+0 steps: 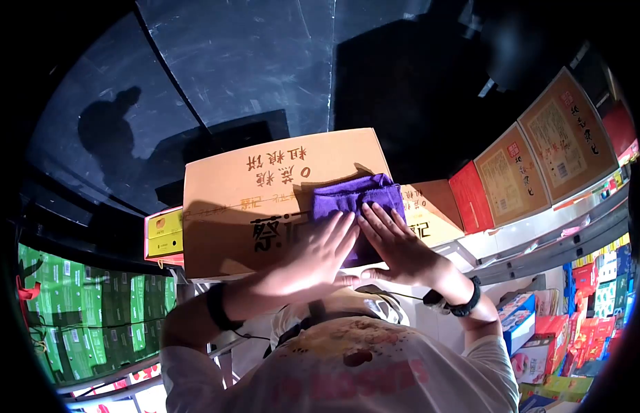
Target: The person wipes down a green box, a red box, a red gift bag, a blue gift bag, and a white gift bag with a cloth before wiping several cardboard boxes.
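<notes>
A folded purple cloth (358, 189) lies on a large cardboard box (224, 179) printed with dark characters. My left hand (318, 249) rests flat with its fingers stretched out over the cloth's near left part. Beside it, my right hand (396, 244) is spread on the cloth's near right part, its fingers apart. The thumbs come close together near the box's front edge. Both hands cover some of the cloth. A second carton (433, 199) shows to the right, partly behind the cloth.
Two brown cartons (513, 182) and a red box (471, 197) stand at the right. Left of the large box is a yellow box (164, 234). Green boxes (93, 296) are stacked lower left, and colourful packages (554, 337) fill the lower right. A dark wall (244, 62) rises behind.
</notes>
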The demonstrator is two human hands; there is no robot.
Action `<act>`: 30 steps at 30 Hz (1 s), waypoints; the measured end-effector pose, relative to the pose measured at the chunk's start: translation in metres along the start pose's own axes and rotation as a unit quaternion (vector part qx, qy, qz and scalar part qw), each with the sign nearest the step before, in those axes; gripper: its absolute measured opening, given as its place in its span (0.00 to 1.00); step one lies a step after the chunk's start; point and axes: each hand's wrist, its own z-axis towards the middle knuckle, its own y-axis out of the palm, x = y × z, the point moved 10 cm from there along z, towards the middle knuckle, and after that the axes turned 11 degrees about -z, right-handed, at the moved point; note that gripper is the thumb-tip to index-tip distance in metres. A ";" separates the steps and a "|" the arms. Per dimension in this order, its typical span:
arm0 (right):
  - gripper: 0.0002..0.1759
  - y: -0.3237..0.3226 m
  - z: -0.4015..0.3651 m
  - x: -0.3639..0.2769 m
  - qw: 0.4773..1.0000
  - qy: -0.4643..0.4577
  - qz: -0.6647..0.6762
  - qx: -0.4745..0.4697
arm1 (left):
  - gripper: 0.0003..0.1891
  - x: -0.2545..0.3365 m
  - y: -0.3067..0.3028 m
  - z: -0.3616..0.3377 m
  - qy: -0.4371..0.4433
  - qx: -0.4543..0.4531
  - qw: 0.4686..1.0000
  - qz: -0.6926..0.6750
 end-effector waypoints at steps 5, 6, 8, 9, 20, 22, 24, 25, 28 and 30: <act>0.47 0.007 0.043 0.039 0.999 0.005 -0.031 0.013 | 0.46 -0.044 -0.014 0.027 -0.143 -0.211 0.962 -0.095; 0.46 0.007 0.054 0.049 0.999 0.004 -0.044 0.007 | 0.46 -0.056 -0.013 0.035 -0.158 -0.205 0.959 -0.112; 0.45 0.009 0.077 0.071 0.998 0.028 -0.053 -0.030 | 0.42 -0.079 -0.021 0.049 -0.194 -0.223 0.949 -0.106; 0.47 0.011 0.088 0.082 0.997 0.038 -0.053 -0.034 | 0.40 -0.092 -0.022 0.057 -0.186 -0.211 0.954 -0.102; 0.51 0.003 0.092 0.085 0.996 0.072 -0.057 -0.010 | 0.36 -0.107 -0.030 0.059 -0.150 -0.099 0.977 -0.114; 0.53 0.007 0.081 0.071 0.997 0.044 -0.062 0.009 | 0.39 -0.092 -0.025 0.047 -0.141 -0.125 0.973 -0.132; 0.54 0.000 0.062 0.044 0.998 0.005 -0.067 0.007 | 0.42 -0.068 -0.026 0.027 -0.152 -0.186 0.966 -0.096; 0.54 0.002 0.054 0.032 0.998 -0.011 -0.063 0.012 | 0.43 -0.056 -0.026 0.017 -0.141 -0.205 0.965 -0.083; 0.56 -0.004 0.031 -0.009 0.995 -0.064 -0.063 -0.031 | 0.43 -0.045 -0.001 -0.014 -0.026 -0.153 0.988 -0.014; 0.58 -0.010 0.020 -0.028 0.993 -0.111 -0.033 -0.018 | 0.44 -0.030 -0.007 -0.035 0.046 -0.096 0.994 -0.011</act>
